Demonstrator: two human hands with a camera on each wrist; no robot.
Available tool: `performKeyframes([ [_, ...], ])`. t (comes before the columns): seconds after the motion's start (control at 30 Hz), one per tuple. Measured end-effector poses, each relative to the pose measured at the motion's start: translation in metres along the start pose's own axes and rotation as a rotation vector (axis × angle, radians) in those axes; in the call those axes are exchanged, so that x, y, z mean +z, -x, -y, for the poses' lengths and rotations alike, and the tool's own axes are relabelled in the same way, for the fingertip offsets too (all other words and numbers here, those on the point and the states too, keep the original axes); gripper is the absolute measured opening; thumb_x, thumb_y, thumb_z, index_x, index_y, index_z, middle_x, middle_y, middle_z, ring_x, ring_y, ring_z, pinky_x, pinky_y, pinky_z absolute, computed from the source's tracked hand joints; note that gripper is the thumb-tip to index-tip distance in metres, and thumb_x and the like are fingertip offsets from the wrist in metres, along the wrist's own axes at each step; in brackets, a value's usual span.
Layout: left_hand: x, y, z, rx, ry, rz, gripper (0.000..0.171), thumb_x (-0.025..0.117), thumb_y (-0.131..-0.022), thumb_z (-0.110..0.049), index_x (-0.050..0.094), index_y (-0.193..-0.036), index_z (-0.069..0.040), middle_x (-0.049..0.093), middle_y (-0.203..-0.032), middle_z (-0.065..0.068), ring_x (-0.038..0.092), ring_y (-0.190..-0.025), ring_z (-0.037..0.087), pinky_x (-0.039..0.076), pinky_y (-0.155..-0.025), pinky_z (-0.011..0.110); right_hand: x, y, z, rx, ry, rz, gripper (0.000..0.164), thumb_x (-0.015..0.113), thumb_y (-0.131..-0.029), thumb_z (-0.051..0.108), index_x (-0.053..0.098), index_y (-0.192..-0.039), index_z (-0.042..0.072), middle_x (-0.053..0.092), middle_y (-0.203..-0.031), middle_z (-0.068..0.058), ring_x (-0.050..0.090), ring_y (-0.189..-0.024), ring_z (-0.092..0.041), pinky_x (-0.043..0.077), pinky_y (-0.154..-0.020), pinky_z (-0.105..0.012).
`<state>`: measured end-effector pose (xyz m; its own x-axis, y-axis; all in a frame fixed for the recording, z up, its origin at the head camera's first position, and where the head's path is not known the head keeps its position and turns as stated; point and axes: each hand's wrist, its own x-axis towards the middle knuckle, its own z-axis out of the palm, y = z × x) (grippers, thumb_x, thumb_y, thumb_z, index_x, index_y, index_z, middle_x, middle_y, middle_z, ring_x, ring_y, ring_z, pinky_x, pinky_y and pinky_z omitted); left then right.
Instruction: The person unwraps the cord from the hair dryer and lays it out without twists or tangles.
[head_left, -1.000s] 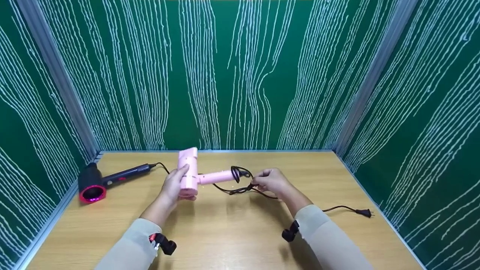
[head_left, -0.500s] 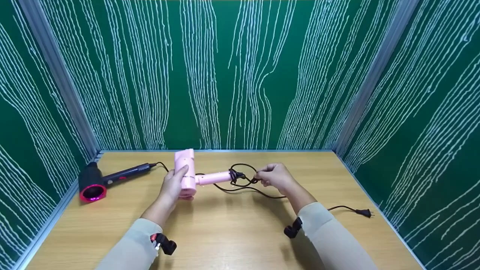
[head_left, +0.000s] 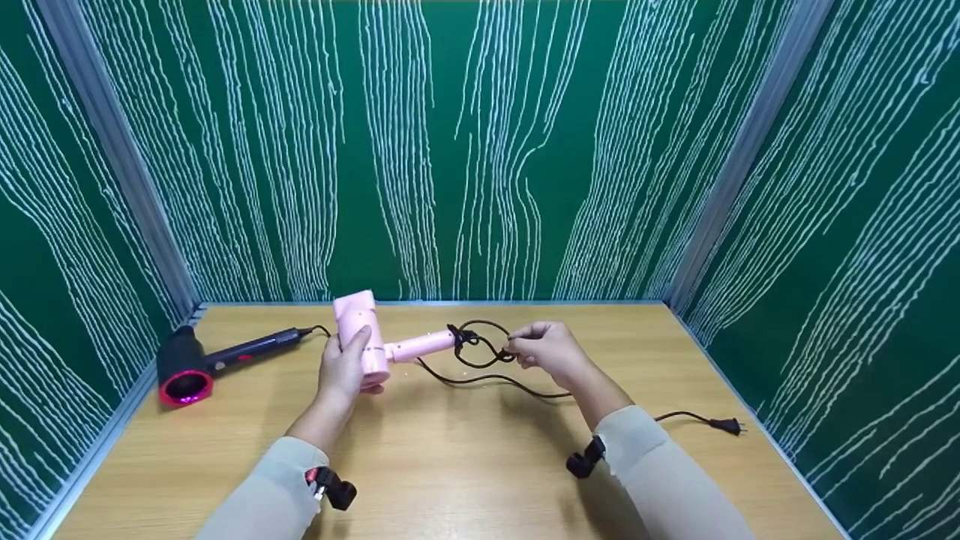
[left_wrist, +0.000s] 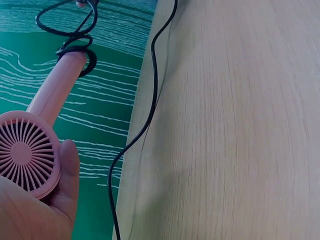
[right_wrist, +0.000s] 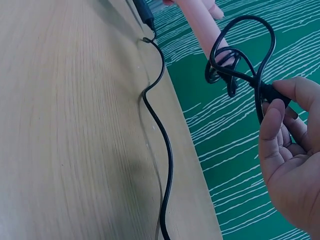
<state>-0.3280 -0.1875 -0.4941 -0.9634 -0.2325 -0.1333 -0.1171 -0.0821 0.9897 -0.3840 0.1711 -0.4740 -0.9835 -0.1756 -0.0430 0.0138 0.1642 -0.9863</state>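
Note:
My left hand grips a pink hair dryer round its barrel, with the handle pointing right towards my other hand. Its round slotted grille shows in the left wrist view. The dryer's black cord is wound round the end of the handle and stands out in a loose loop. Between thumb and fingers, my right hand pinches the black plug at the end of that loop. Both hands hold these things above the table.
A black hair dryer with a glowing pink ring lies at the table's left. Its cord runs below both hands to a plug on the right. Green walls with white lines enclose the wooden table.
The pink hair dryer and my left hand have shifted left, and its handle slants up more. My right hand has risen slightly to the right, and the cord's loop has opened wider.

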Motion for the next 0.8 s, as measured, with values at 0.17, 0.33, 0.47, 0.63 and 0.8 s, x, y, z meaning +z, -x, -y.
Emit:
performKeyframes([
  [0.17, 0.0, 0.0, -0.001, 0.017, 0.035, -0.035, 0.073, 0.055, -0.116, -0.057, 0.035, -0.167, -0.008, 0.064, -0.136, 0.024, 0.078, -0.079, 0.02, 0.067, -0.062, 0.035, 0.003, 0.002, -0.001, -0.006, -0.015, 0.008, 0.009, 0.078, -0.094, 0.0, 0.081, -0.103, 0.001, 0.081, -0.09, -0.003, 0.066, -0.071, -0.01, 0.061, -0.067, -0.022],
  [0.33, -0.001, 0.0, -0.002, 0.018, 0.053, -0.053, 0.073, 0.054, -0.117, -0.057, 0.034, -0.167, -0.009, 0.064, -0.136, 0.023, 0.079, -0.078, 0.02, 0.068, -0.063, 0.035, 0.005, 0.003, -0.004, -0.007, -0.035, 0.019, 0.008, 0.077, -0.094, -0.001, 0.081, -0.1, 0.003, 0.081, -0.088, -0.003, 0.064, -0.069, -0.01, 0.06, -0.065, -0.021],
  [0.47, 0.0, -0.001, 0.0, 0.034, 0.082, -0.072, 0.068, 0.057, -0.116, -0.053, 0.038, -0.16, -0.005, 0.066, -0.122, 0.02, 0.077, -0.071, 0.02, 0.068, -0.058, 0.036, 0.007, 0.004, -0.01, 0.004, -0.061, 0.033, 0.009, 0.076, -0.093, -0.003, 0.079, -0.101, 0.0, 0.082, -0.088, -0.004, 0.063, -0.068, -0.009, 0.059, -0.064, -0.021],
  [0.63, 0.001, -0.003, 0.001, 0.046, 0.115, -0.072, 0.064, 0.057, -0.116, -0.051, 0.04, -0.154, -0.002, 0.067, -0.11, 0.017, 0.076, -0.066, 0.02, 0.067, -0.054, 0.037, 0.008, 0.004, -0.019, 0.002, -0.085, 0.059, 0.015, 0.076, -0.092, -0.003, 0.076, -0.106, -0.008, 0.081, -0.089, -0.004, 0.061, -0.068, -0.008, 0.057, -0.066, -0.021],
  [0.8, 0.001, -0.003, -0.003, 0.031, 0.11, -0.025, 0.067, 0.055, -0.117, -0.053, 0.038, -0.16, -0.004, 0.069, -0.116, 0.017, 0.077, -0.072, 0.02, 0.068, -0.058, 0.037, 0.01, 0.003, -0.025, 0.023, -0.101, 0.051, 0.016, 0.076, -0.092, -0.004, 0.076, -0.107, -0.009, 0.081, -0.089, -0.005, 0.059, -0.066, -0.007, 0.056, -0.065, -0.02],
])
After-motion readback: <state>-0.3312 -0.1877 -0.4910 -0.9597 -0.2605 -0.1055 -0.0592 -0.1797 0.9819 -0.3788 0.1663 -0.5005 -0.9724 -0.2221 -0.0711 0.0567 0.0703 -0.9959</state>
